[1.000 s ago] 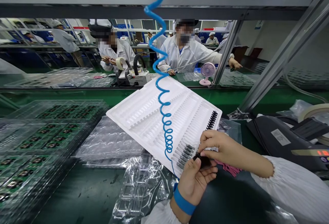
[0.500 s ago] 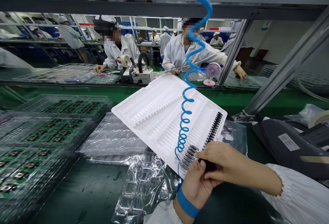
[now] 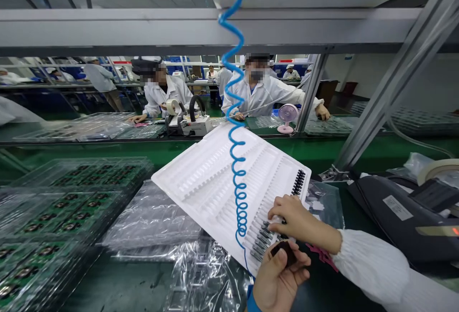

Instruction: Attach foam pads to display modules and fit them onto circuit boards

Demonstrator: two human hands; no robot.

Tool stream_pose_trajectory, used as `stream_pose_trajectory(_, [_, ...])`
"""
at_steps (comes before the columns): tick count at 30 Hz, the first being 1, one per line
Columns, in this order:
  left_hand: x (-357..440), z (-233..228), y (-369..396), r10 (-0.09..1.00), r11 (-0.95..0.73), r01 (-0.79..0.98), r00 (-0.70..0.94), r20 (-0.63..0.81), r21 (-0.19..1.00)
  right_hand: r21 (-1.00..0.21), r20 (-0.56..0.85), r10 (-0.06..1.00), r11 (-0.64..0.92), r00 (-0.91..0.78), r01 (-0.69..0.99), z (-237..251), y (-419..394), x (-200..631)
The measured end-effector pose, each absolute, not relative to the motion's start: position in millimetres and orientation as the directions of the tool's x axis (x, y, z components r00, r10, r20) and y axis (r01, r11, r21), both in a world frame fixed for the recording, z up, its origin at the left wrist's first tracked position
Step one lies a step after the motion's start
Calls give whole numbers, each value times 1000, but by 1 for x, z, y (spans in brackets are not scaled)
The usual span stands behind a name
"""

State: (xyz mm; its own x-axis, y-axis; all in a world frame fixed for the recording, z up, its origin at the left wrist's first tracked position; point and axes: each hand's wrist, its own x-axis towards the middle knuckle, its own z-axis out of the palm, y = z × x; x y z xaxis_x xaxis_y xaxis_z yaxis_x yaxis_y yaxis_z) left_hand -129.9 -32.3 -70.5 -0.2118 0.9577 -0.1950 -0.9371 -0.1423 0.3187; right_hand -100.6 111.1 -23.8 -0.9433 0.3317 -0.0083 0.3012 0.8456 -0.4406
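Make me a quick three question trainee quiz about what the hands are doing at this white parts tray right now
1. True or false: the left hand holds a small dark part.
2. The right hand rests on: A) the pink fan B) the white tray C) the tape roll
3. What colour is the coiled cord hanging in front of the tray?

Key: 1 true; 2 B; 3 blue.

A white moulded plastic tray at frame centre carries rows of small black parts. A bright blue coiled cord hangs over the dark green bench surface
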Motion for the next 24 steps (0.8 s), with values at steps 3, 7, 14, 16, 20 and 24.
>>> stream_pose_trajectory(3, [-133, -75, -32, 961, -125, -938, -195, -195, 322, -405, -6, 341, 859, -940, 314, -28, 107, -104])
stream_pose_trajectory(7, [-139, -84, -29, 971, -105, -936, -169, -168, 336, -380, 6, 348, 868, -937, 320, -28, 106, -104])
stream_pose_trajectory(14, [-151, -99, -27, 991, -53, -930, -94, -96, 364, -275, 153, 336, 918, -929, 287, -6, 98, -104])
stream_pose_trajectory(16, [-153, -101, -26, 997, -41, -934, -61, -44, 354, -268, 209, 329, 925, -921, 270, 11, 98, -96])
stream_pose_trajectory(20, [-155, -99, -27, 998, -50, -945, -32, 62, 323, -306, 182, 110, 951, -977, 50, 43, 105, -74])
stream_pose_trajectory(24, [-154, -95, -26, 992, -22, -950, 18, 125, 313, -284, 141, -82, 951, -987, -120, 51, 110, -62])
